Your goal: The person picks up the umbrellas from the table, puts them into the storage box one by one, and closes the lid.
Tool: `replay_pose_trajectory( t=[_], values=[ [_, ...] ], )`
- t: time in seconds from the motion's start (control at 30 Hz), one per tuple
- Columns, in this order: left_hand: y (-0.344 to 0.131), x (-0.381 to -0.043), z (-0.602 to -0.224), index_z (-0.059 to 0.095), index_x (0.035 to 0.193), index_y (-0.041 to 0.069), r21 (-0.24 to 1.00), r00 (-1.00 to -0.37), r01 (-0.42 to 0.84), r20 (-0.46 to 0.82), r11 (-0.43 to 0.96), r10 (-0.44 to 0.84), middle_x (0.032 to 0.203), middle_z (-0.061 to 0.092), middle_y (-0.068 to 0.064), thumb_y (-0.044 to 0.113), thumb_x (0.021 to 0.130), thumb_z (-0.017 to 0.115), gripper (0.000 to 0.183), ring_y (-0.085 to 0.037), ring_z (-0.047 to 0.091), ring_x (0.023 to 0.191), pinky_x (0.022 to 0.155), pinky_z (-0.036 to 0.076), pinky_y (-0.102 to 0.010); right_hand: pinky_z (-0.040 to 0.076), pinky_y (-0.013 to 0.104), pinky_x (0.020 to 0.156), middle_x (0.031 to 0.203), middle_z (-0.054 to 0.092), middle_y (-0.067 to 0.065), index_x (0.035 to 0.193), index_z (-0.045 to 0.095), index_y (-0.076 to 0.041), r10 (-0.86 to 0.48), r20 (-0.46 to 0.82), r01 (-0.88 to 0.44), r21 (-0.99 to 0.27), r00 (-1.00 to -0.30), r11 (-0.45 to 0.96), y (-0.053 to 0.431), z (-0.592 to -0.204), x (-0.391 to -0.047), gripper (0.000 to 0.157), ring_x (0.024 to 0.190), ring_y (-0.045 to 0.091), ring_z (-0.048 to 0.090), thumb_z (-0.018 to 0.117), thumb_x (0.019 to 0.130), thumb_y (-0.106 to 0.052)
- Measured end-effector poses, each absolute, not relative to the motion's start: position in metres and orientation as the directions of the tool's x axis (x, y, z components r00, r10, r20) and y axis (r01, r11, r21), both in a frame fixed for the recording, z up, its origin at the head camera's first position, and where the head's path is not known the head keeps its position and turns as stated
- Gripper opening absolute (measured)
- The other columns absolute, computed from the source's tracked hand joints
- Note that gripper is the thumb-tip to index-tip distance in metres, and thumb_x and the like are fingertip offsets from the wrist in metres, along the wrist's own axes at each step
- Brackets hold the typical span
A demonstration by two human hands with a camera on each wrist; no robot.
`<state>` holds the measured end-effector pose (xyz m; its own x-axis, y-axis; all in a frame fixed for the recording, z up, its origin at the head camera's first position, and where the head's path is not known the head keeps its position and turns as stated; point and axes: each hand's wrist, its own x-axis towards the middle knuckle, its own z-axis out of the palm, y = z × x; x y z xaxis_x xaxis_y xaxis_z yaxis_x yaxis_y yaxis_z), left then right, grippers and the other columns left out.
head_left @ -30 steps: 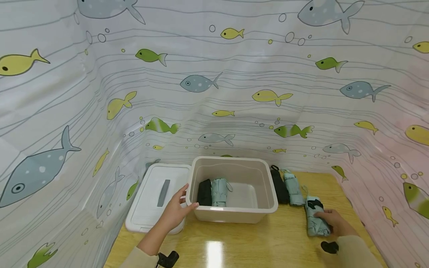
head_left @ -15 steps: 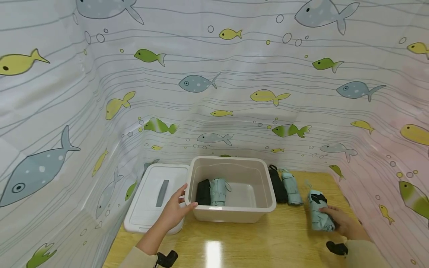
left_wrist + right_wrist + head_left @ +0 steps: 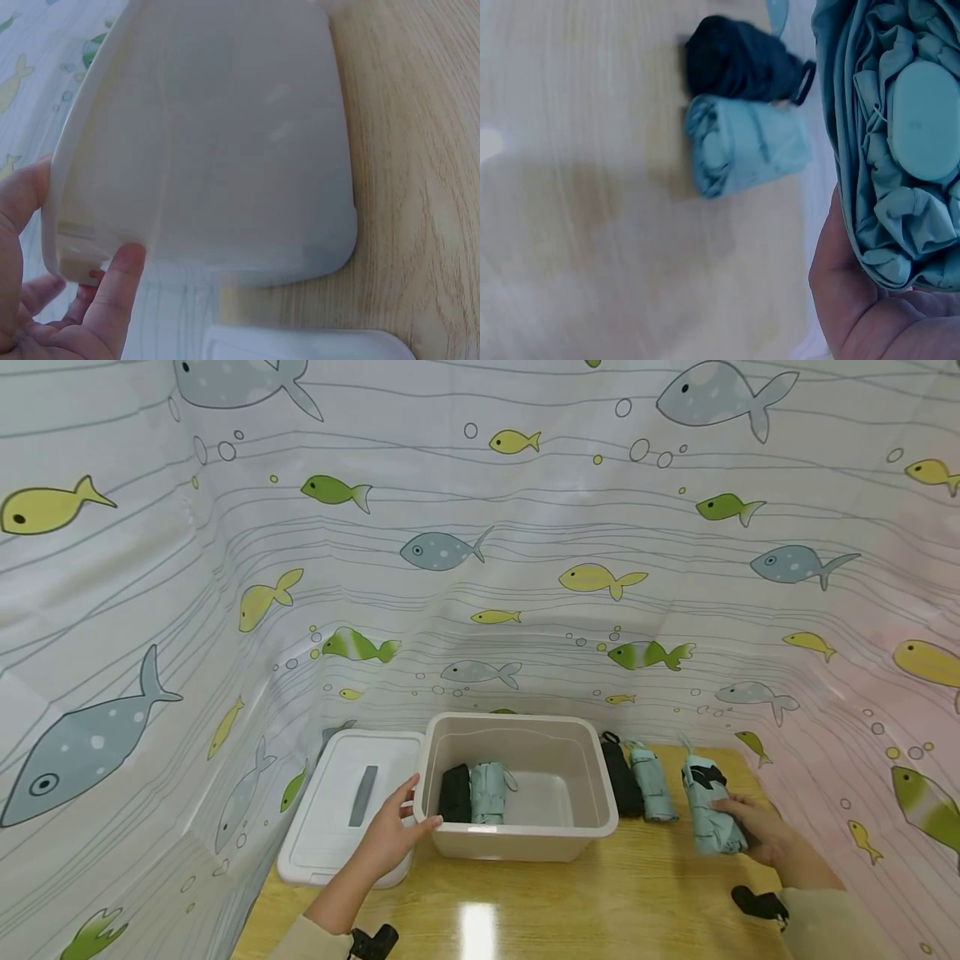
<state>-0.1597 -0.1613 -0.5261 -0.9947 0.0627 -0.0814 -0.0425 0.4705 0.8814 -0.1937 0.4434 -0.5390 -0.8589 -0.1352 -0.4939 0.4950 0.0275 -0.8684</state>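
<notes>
A beige plastic bin (image 3: 517,845) stands on the table. My left hand (image 3: 393,835) grips its front left corner, thumb over the rim and fingers outside; the left wrist view shows the bin's outer wall (image 3: 240,142) beside the fingers. Inside, a folded black umbrella (image 3: 455,793) and a folded light teal umbrella (image 3: 489,793) lie side by side at the left. To the right, my right hand (image 3: 757,829) holds another folded teal umbrella (image 3: 708,814) with a black pattern near its top. Its end, with an oval handle cap (image 3: 926,120), faces the right wrist camera.
Right of the bin lie another black umbrella (image 3: 622,777) and another teal umbrella (image 3: 654,785). A white lid (image 3: 322,827) with a grey handle lies left of the bin. A fish-patterned sheet (image 3: 525,527) surrounds the wooden table (image 3: 570,910) at the back and sides.
My right hand has lifted the teal umbrella and moved it away from me, slightly to the right. My left hand keeps its grip on the bin corner.
</notes>
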Motion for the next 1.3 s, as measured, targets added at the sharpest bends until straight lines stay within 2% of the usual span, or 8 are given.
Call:
replay_pose_trajectory(
  t=[0.13,0.37,0.53,0.67,0.87,1.0,1.13,1.3],
  values=[
    [-0.161,-0.159,-0.526,0.030,0.158,0.017,0.882,-0.994,-0.044,-0.084,0.470,0.064,0.146,0.045,-0.021,0.044,0.086,0.078,0.091,-0.043,0.051,0.128,0.096,0.049,-0.055,0.057,0.038,0.079,0.097,0.062,-0.001,0.118,0.039,-0.015,-0.175,-0.482,0.487,-0.873,-0.859,0.015,0.435,-0.524,-0.199,0.019,0.088,0.017,0.066,0.050,0.105,-0.023],
    [-0.162,-0.160,-0.526,0.030,0.159,0.016,0.877,-0.994,-0.034,-0.077,0.479,0.071,0.145,0.046,-0.022,0.045,0.087,0.077,0.091,-0.043,0.051,0.127,0.096,0.050,-0.055,0.056,0.037,0.080,0.101,0.060,0.001,0.126,0.035,-0.012,-0.193,-0.457,0.460,-0.887,-0.868,0.028,0.413,-0.494,-0.205,0.030,0.091,0.017,0.064,0.051,0.104,-0.023],
    [-0.163,-0.160,-0.526,0.029,0.159,0.016,0.882,-0.994,-0.035,-0.077,0.470,0.071,0.145,0.045,-0.023,0.043,0.087,0.077,0.090,-0.042,0.051,0.127,0.095,0.050,-0.054,0.057,0.038,0.080,0.103,0.059,0.000,0.121,0.042,-0.017,-0.220,-0.434,0.439,-0.898,-0.874,0.026,0.396,-0.475,-0.210,0.022,0.092,0.017,0.064,0.054,0.103,-0.021],
    [-0.164,-0.161,-0.527,0.029,0.159,0.015,0.882,-0.995,-0.030,-0.073,0.470,0.074,0.145,0.045,-0.023,0.043,0.087,0.078,0.090,-0.043,0.051,0.127,0.095,0.051,-0.053,0.057,0.038,0.081,0.106,0.059,0.001,0.122,0.042,-0.017,-0.263,-0.425,0.426,-0.903,-0.866,0.054,0.381,-0.461,-0.215,0.022,0.094,0.018,0.064,0.053,0.103,-0.019],
    [-0.163,-0.161,-0.528,0.029,0.159,0.015,0.877,-0.995,-0.027,-0.071,0.480,0.075,0.145,0.045,-0.023,0.045,0.087,0.077,0.091,-0.044,0.051,0.127,0.094,0.051,-0.054,0.058,0.037,0.079,0.105,0.061,0.005,0.124,0.035,-0.010,-0.305,-0.425,0.409,-0.905,-0.852,0.116,0.352,-0.440,-0.226,0.030,0.092,0.019,0.066,0.055,0.102,-0.016],
    [-0.164,-0.161,-0.528,0.030,0.159,0.016,0.879,-0.995,-0.030,-0.072,0.476,0.071,0.145,0.045,-0.023,0.045,0.086,0.078,0.092,-0.044,0.051,0.127,0.095,0.051,-0.053,0.058,0.034,0.076,0.101,0.061,0.006,0.126,0.030,-0.006,-0.308,-0.438,0.402,-0.899,-0.845,0.175,0.332,-0.429,-0.236,0.041,0.087,0.019,0.067,0.059,0.099,-0.015],
    [-0.163,-0.162,-0.529,0.030,0.159,0.017,0.885,-0.995,-0.033,-0.073,0.465,0.070,0.146,0.045,-0.022,0.045,0.086,0.078,0.092,-0.043,0.051,0.128,0.095,0.051,-0.053,0.058,0.036,0.077,0.105,0.059,0.009,0.129,0.027,-0.004,-0.300,-0.463,0.407,-0.884,-0.834,0.231,0.314,-0.424,-0.245,0.050,0.088,0.020,0.067,0.063,0.096,-0.015],
    [-0.162,-0.161,-0.528,0.029,0.159,0.017,0.881,-0.994,-0.033,-0.076,0.471,0.073,0.146,0.045,-0.022,0.046,0.086,0.078,0.092,-0.043,0.050,0.128,0.095,0.051,-0.053,0.056,0.035,0.078,0.108,0.053,0.012,0.127,0.032,-0.003,-0.289,-0.485,0.394,-0.861,-0.825,0.321,0.289,-0.421,-0.253,0.052,0.090,0.021,0.062,0.069,0.092,-0.016]
  ],
)
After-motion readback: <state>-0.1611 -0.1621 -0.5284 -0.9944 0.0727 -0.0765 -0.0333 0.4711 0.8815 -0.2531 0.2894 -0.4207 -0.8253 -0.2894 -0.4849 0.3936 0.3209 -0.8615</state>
